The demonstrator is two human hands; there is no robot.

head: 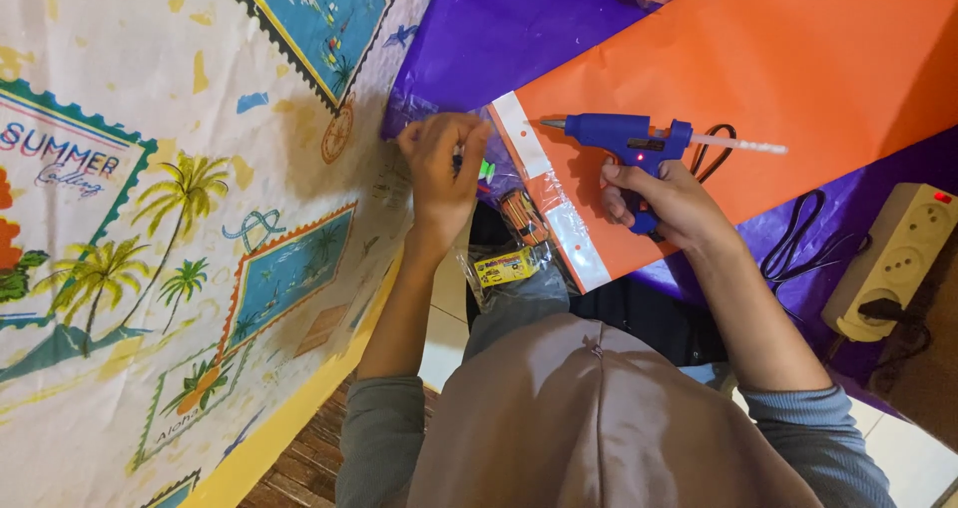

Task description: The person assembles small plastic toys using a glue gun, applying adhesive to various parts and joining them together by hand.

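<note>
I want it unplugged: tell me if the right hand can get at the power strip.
Probably yes, once freed: the right hand grips the glue gun, and only bare purple sheet and black cord separate it from the power strip.

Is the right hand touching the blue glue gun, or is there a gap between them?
Touching. The head view shows the right hand wrapped around the handle of the blue glue gun, fingers closed on it with no gap.
</note>
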